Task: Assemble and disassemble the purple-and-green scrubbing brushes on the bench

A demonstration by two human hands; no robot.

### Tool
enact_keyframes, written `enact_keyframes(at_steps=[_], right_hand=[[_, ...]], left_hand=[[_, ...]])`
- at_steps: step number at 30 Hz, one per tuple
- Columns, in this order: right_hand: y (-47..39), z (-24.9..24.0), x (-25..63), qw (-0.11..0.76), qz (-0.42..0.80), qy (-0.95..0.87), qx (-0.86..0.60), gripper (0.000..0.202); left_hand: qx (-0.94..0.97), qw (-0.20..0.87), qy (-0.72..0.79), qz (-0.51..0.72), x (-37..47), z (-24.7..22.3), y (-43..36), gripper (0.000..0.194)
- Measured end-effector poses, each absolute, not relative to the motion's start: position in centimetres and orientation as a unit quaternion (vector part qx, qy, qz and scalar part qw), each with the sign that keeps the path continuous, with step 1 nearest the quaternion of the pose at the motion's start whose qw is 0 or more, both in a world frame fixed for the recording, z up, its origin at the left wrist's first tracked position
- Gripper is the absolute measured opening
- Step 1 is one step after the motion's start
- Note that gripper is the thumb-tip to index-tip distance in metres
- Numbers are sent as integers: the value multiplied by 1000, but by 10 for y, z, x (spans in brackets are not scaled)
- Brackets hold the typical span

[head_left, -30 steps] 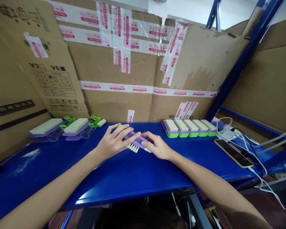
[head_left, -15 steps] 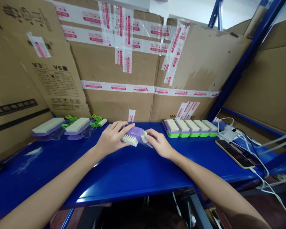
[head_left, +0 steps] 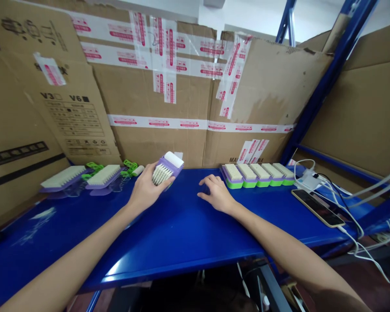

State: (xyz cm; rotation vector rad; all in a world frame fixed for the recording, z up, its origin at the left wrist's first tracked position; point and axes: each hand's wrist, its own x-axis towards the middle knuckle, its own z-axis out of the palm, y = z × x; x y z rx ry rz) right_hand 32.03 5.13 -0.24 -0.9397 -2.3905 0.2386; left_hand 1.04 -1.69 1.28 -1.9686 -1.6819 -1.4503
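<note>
Cardboard [head_left: 162, 143] backs the blue table [head_left: 182, 234] on my feed. My left hand [head_left: 145, 189] has its fingers closed around a brush [head_left: 161, 174] above the table, its bristles facing me, white end up and to the right. My right hand [head_left: 217, 194] is apart from it, fingers loosely curled and parted. I see two brushes [head_left: 103, 174] at left, five brushes [head_left: 261, 172] rowed at right, near a phone [head_left: 316, 208].
</note>
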Motion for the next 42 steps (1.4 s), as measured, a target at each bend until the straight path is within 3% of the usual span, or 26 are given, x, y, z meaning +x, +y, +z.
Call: enact_keyframes(at_steps=[5,19,26,33,42], right_hand=[[54,-4,321,286,84,-881,-368,44],[46,-2,323,185,74,-907,-371,53],[47,-2,321,178,24,-924,-337,48],[49,-1,319,201,16,-932,-300,41],[41,2,320,183,-2,-930,-320,49]], left_hand=[[-686,86,-553,-466,15,12,-19,71],[-682,62,-574,-449,20,16,-22,75],[-680,46,-580,-446,21,15,-21,76],[-661,-34,-610,-436,20,9,-18,73],[-666,-65,-618,-414,16,1,-12,77]])
